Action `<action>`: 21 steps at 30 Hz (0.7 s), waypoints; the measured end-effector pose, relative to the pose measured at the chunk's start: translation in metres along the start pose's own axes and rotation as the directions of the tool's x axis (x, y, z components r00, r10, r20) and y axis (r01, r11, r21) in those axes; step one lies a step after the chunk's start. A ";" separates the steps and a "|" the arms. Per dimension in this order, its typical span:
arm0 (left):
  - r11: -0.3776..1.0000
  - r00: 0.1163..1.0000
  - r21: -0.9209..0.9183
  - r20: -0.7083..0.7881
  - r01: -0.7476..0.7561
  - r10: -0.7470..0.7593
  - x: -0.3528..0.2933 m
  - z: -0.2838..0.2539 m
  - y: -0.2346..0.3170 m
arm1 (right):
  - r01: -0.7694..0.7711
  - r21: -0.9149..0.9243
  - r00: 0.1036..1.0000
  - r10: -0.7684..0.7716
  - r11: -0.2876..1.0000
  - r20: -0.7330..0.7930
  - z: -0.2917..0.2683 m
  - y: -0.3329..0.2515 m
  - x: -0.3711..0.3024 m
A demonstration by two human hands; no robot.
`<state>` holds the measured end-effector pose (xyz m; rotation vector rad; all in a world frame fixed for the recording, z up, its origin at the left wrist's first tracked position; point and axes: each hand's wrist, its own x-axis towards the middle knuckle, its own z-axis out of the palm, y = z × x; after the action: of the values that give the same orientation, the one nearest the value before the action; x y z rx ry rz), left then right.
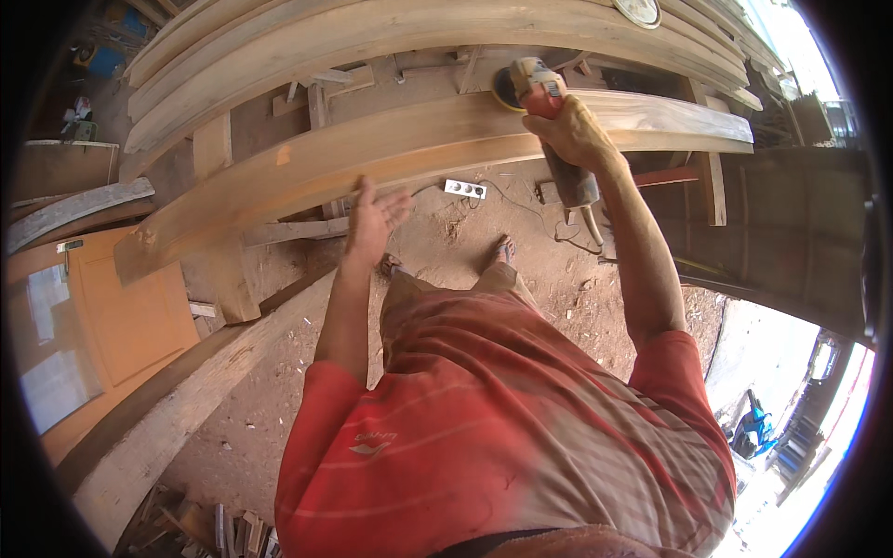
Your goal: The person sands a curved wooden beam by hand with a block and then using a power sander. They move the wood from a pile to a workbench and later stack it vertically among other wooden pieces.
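My right hand is wrapped round the body of an angle grinder. The tool's round disc is at the upper face of a long wooden beam; whether it touches the wood I cannot tell. From the grinder's rear end a cord runs down toward the floor. My left hand is held near the beam's front edge, fingers spread and nothing in them. The beam lies across in front of me on wooden supports, with a pale orange patch on its surface toward the left.
Long boards are stacked beyond the beam. A white power strip lies on the dirt floor with cords beside it. To the left are an orange wooden door and a thick timber. A dark panel stands at the right.
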<state>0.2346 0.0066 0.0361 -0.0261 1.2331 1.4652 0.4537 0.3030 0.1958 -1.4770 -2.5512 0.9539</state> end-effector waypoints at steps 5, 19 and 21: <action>0.968 0.961 0.246 0.275 -0.046 -0.025 -0.079 0.055 0.036 | 0.064 -0.051 0.992 -0.058 0.997 0.112 0.094 -0.114 -0.015; 0.953 0.826 -0.303 0.544 0.030 0.147 -0.022 0.108 0.058 | 0.255 -0.018 0.961 -0.251 0.967 0.115 0.122 -0.117 -0.022; 0.956 0.855 -0.292 0.495 -0.006 0.157 -0.025 0.106 0.054 | 0.189 0.047 0.977 -0.192 0.981 0.091 0.119 -0.133 -0.037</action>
<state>0.2658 0.0717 0.1332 0.2193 0.5895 1.5794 0.3322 0.1686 0.1787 -1.1776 -2.6641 1.0618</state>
